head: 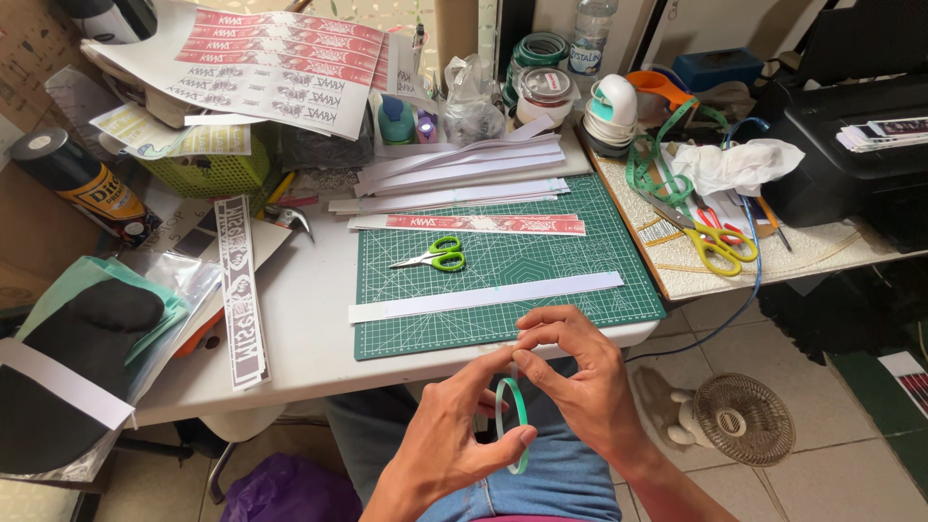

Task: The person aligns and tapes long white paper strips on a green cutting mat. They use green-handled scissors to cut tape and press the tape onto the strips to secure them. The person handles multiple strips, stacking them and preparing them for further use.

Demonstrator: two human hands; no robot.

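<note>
Green tape roll (pixel 512 425) held on edge over lap, below cutting mat (pixel 580 280): left hand (pixel 449 440) pinching rim to steady it, right hand (pixel 580 382) fingertips nipping top edge, apparently seeking loose end. White paper strip (pixel 483 296) flat on mat, within reach.

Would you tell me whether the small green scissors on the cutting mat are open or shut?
Shut: the green scissors lie flat with their blades together.

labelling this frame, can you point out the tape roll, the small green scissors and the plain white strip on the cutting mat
tape roll (pixel 504 418), head view, on the left side of its green ring.
small green scissors (pixel 447 255), head view, on the green handles.
plain white strip (pixel 483 296), head view, on the middle of the strip.
</note>
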